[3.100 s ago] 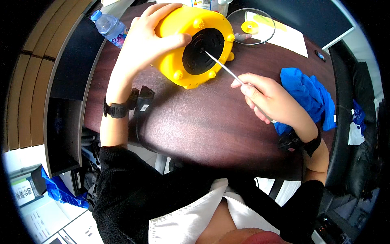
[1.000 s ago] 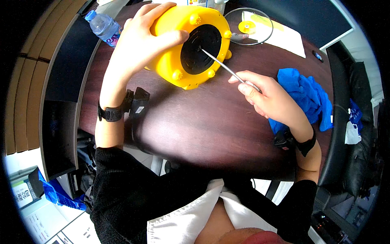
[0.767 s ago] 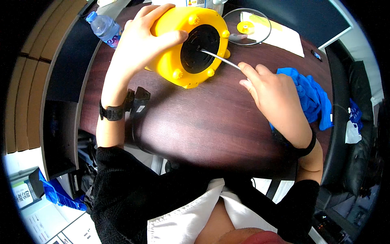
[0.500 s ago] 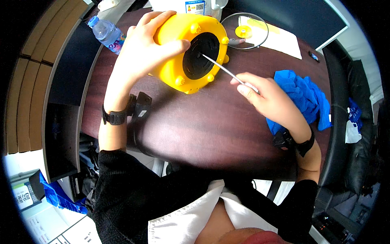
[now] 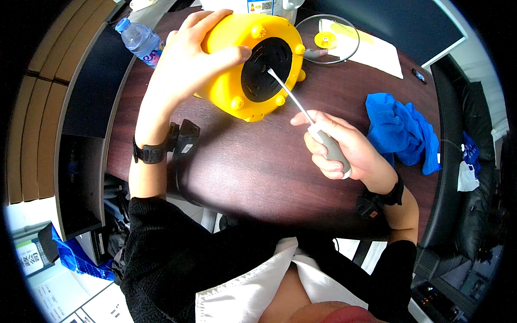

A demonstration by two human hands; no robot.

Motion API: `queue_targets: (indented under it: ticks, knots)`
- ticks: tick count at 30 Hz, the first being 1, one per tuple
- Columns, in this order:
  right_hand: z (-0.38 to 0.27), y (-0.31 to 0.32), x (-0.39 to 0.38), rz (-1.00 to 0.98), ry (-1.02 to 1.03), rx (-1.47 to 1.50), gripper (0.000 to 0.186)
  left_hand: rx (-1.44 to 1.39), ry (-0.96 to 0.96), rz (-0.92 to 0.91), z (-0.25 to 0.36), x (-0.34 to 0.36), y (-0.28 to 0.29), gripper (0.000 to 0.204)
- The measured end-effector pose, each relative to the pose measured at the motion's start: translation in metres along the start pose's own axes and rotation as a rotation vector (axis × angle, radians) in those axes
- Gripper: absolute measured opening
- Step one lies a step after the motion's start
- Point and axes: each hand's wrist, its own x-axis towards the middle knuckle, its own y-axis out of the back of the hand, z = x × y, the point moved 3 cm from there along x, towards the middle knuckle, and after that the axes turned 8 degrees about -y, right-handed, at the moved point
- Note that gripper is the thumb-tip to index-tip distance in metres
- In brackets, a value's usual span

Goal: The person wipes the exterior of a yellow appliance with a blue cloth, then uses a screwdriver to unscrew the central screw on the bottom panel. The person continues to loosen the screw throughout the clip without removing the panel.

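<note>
Tipped so its underside faces me is a yellow round pot-like appliance (image 5: 218, 40), with a black slotted base plate (image 5: 264, 89) and small yellow feet. My left hand (image 5: 196, 62) grips its left side, the thumb reaching over the edge of the black plate. My right hand (image 5: 342, 142) is closed around the grey-and-white handle of a screwdriver (image 5: 293, 97). The metal tip points at the middle of the black plate; whether it touches I cannot tell. Inside the pot is hidden from view.
Behind lie a clear round lid (image 5: 357, 46) with a yellow knob and a white sheet (image 5: 385, 62). A water bottle (image 5: 141, 43) stands back left, beside a white container (image 5: 280, 8). To the right sits a crumpled blue cloth (image 5: 401, 129) on the dark brown table (image 5: 242, 167).
My right hand has turned and drawn back toward me, so the screwdriver stands steeper and its handle shows. The pot has barely shifted in my left hand.
</note>
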Motion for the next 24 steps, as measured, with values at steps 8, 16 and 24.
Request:
queue_targets:
  ticks: [8,16,24]
  knots:
    - [0.002,-0.003,-0.002,-0.031,-0.031,0.077,0.04,0.047,-0.035,0.009,0.0,0.0,-0.001,0.066]
    - [-0.002,-0.015,-0.006,0.155,-0.025,-0.246,0.036,0.009,-0.007,0.003,0.005,-0.002,-0.001,0.067]
    - [-0.041,-0.017,-0.02,0.857,0.6,-2.029,0.024,-0.019,0.011,0.072,-0.001,0.001,-0.002,0.079]
